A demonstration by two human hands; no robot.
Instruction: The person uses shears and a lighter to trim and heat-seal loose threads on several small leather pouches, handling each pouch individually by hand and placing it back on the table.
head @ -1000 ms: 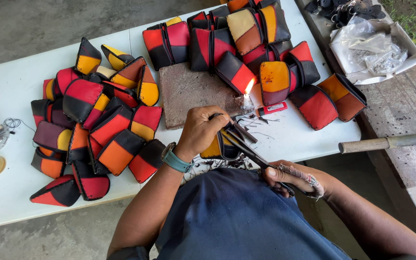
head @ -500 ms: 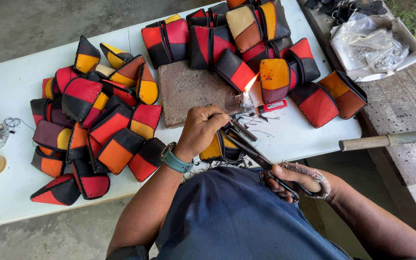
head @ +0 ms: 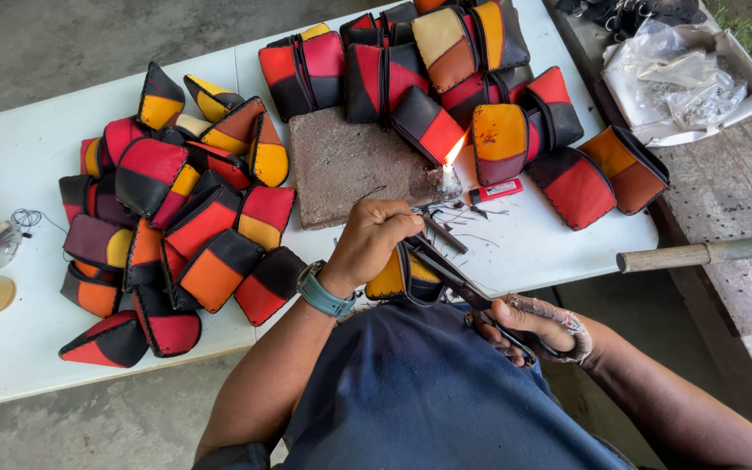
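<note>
While the left hand pinches a small yellow-and-black pouch right at the near edge of the desk, the right hand grips the handles of dark scissors, blades angled up into the pouch's seam. To my eye it's thread-trimming, so short snips close to the stitching, tips off the leather, would serve best. Careful, too: a candle burns on the brown slab just beyond, with finished pouches heaped toward the left edge.
</note>
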